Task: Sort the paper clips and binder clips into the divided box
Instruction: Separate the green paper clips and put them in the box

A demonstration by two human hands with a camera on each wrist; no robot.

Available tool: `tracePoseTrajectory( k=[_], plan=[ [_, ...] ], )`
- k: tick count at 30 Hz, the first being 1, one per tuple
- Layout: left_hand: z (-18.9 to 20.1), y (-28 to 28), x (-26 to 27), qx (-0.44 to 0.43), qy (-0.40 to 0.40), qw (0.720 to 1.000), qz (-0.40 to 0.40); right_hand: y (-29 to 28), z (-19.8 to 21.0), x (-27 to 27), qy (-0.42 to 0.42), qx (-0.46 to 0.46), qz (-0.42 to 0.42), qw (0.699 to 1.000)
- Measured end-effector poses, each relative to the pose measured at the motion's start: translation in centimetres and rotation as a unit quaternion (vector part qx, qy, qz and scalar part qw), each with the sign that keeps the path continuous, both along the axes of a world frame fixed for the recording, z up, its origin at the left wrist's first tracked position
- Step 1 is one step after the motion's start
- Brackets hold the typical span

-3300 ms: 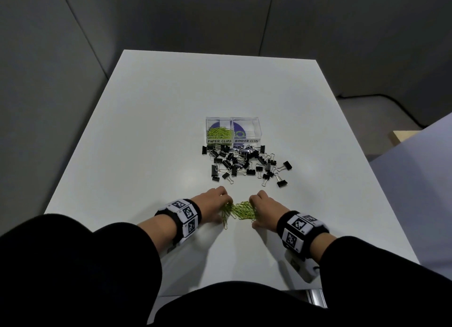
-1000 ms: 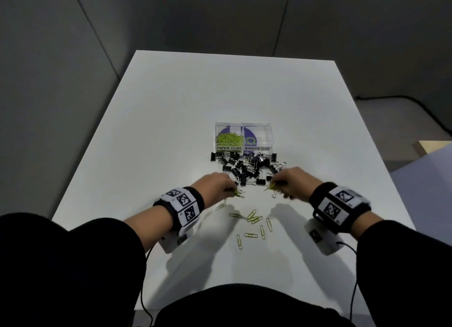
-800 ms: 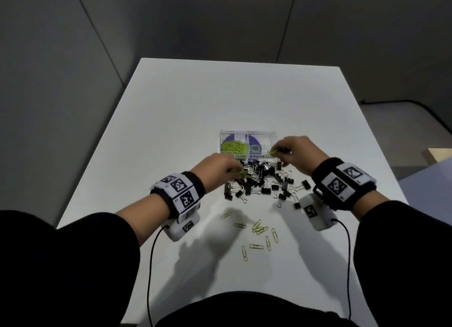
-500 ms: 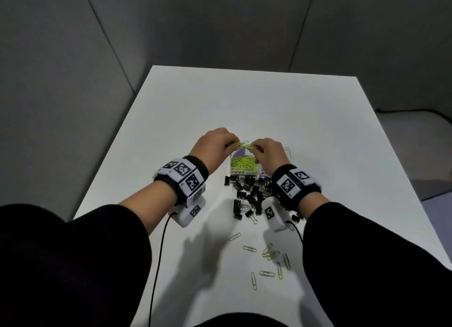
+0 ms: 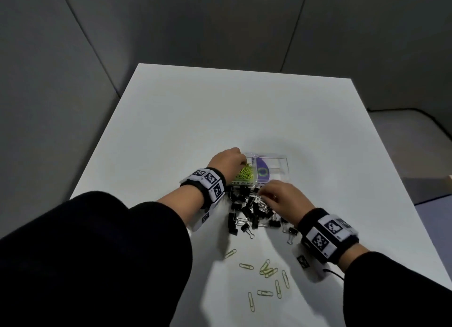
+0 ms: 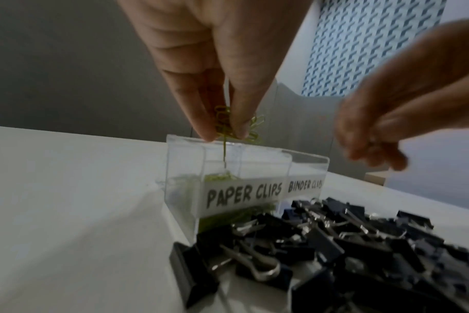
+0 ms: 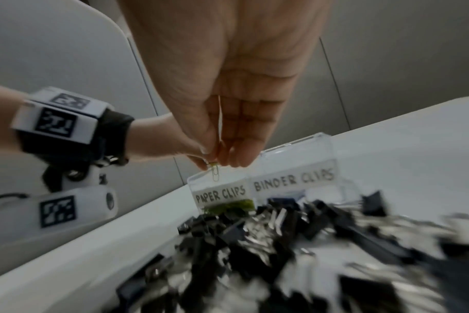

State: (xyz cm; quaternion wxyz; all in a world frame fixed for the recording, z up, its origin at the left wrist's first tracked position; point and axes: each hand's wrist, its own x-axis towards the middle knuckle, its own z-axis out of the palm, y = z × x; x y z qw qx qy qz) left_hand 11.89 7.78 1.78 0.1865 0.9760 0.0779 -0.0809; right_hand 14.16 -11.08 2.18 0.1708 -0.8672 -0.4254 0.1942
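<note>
The clear divided box (image 5: pixel 281 166) stands mid-table, labelled PAPER CLIPS (image 6: pixel 244 194) and BINDER CLIPS (image 7: pixel 292 180). Green paper clips (image 5: pixel 244 177) lie in its left compartment. My left hand (image 6: pixel 222 133) hovers over that compartment and pinches a small bunch of green paper clips (image 6: pixel 250 125); one dangles into the box. My right hand (image 5: pixel 265 192) hangs over the pile of black binder clips (image 5: pixel 247 211) in front of the box, its fingers (image 6: pixel 375 148) loosely bent, with nothing seen in them. In the blurred right wrist view a clip (image 7: pixel 214 173) hangs beyond its fingertips.
Several loose green paper clips (image 5: pixel 266 275) lie scattered on the white table (image 5: pixel 220 106) near its front edge, between my forearms. Grey walls close in behind and to the left. A cable (image 5: pixel 415 111) runs along the floor at the right.
Both hands carried paper clips from the near table up over the box. Since half a second ago my right hand has dropped back onto the binder clip pile; the left stays above the box.
</note>
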Motion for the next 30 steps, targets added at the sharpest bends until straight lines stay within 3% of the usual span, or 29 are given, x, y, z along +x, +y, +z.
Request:
tracePoseTrajectory(
  k=[5, 7, 12, 16, 21, 26, 30],
  plan=[
    [-1.5, 0.0, 0.1, 0.088, 0.069, 0.991, -0.073, -3.3, -0.8, -1.7, 0.022, -0.055, 0.008, 0.998],
    [-1.1, -0.2, -0.4, 0.100, 0.049, 0.990, -0.083, -4.1, -1.1, -2.4, 0.024, -0.077, 0.018, 0.997],
    [0.8, -1.6, -4.9, 0.020, -0.040, 0.998, -0.046, -6.1, -1.4, -4.1, 0.023, -0.136, 0.035, 0.990],
    [-0.5, -4.1, -10.4, 0.022, 0.057, 0.995, -0.079, -8.0, -2.0, -5.6, 0.015, -0.225, 0.030, 0.974],
    [-2.8, -6.6, -14.7, 0.007, 0.161, 0.987, -0.031, -9.4, -2.9, -7.7, 0.023, -0.190, 0.068, 0.979],
    [-3.8, -7.8, -15.7, -0.039, 0.147, 0.988, 0.031, -9.5, -4.4, -8.7, -0.042, -0.099, 0.122, 0.987],
    [-4.3, -9.7, -16.0, -0.059, 0.123, 0.990, 0.036, -8.6, -4.4, -8.8, -0.016, -0.134, 0.096, 0.986]
  ],
)
